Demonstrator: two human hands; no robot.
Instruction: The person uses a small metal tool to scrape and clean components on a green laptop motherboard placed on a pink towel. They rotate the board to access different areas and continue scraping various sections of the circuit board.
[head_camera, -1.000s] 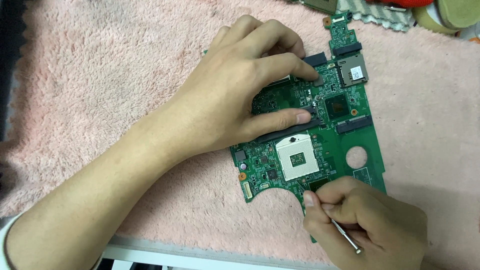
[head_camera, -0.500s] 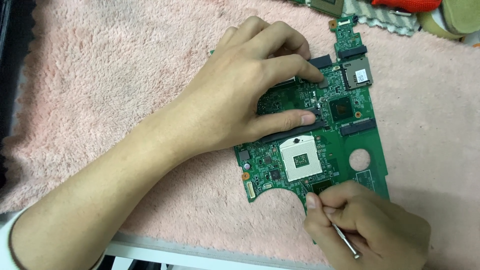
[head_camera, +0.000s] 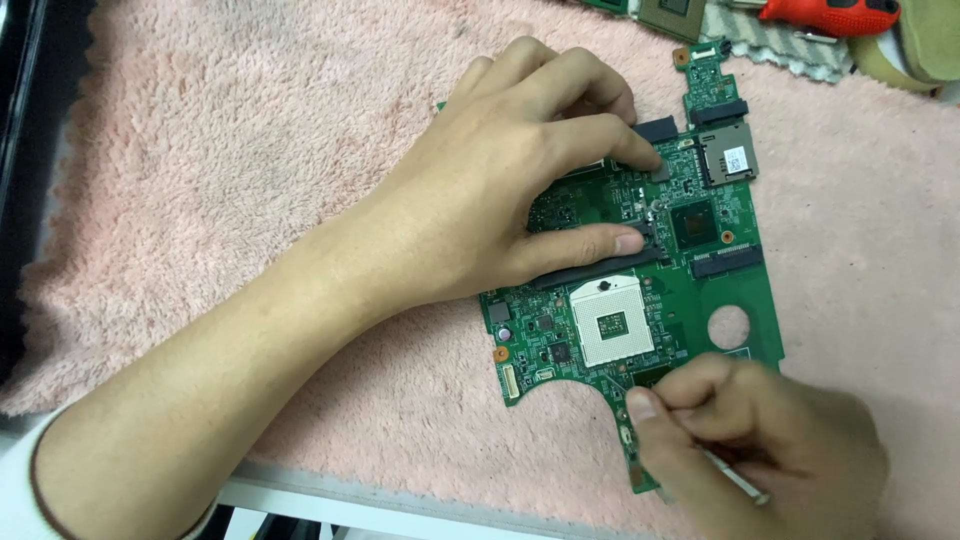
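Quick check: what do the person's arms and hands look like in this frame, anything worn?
Both hands are bare: no gloves, rings or watch visible. The left hand joins a long bare forearm ending in a white sleeve cuff with a dark edge at the lower left corner. The right hand is cut off by the frame; no sleeve shows.

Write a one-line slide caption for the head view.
Left hand pressed flat on a green circuit board on a pink fleecy mat, right hand pinching a thin metal tool at its near edge.

A fluffy pink fabric mat (head_camera: 230, 170) covers the bench, whose pale white edge (head_camera: 400, 510) shows below; a dark strip (head_camera: 20, 150) borders the left.
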